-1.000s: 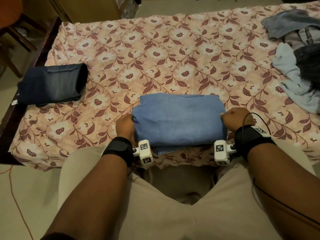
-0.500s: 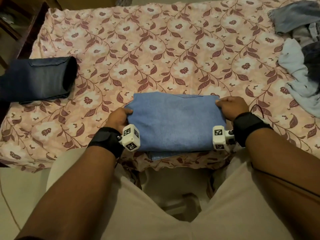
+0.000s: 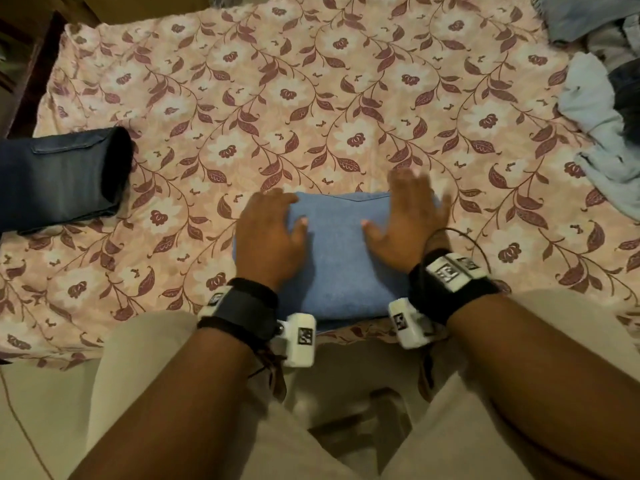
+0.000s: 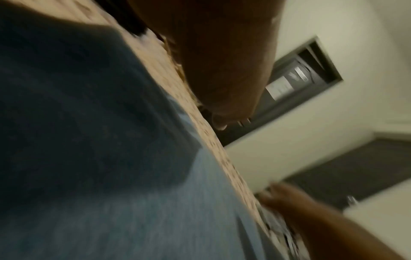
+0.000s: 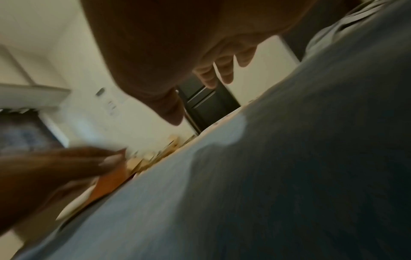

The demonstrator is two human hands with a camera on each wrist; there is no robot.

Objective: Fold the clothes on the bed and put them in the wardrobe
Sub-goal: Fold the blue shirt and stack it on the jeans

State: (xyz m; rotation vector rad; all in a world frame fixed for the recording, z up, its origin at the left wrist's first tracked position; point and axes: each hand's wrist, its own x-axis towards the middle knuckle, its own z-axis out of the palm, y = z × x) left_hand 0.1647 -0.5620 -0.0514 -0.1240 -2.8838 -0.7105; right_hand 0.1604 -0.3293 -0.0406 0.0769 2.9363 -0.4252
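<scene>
A folded light blue garment [image 3: 334, 261] lies at the near edge of the bed [image 3: 311, 98], which has a pink floral sheet. My left hand [image 3: 270, 230] lies palm down on its left part, fingers spread. Over its right part is my right hand [image 3: 405, 220], flat with fingers straight and blurred by motion. The left wrist view shows the blue cloth [image 4: 133, 193] close below the left hand [image 4: 222, 70]. In the right wrist view the same cloth [image 5: 266, 176] fills the lower frame under the right hand [image 5: 177, 52], whose fingers are extended.
A folded dark denim piece [image 3: 62, 181] lies at the bed's left edge. A heap of unfolded clothes [image 3: 602, 98] sits at the right. Dark wooden furniture [image 3: 20, 46] stands beyond the left corner. My knees in beige trousers [image 3: 311, 427] press against the bed's near edge.
Both hands have let go of the sides of the blue garment and moved onto its top, fingers now spread flat. The garment looks narrower than before.
</scene>
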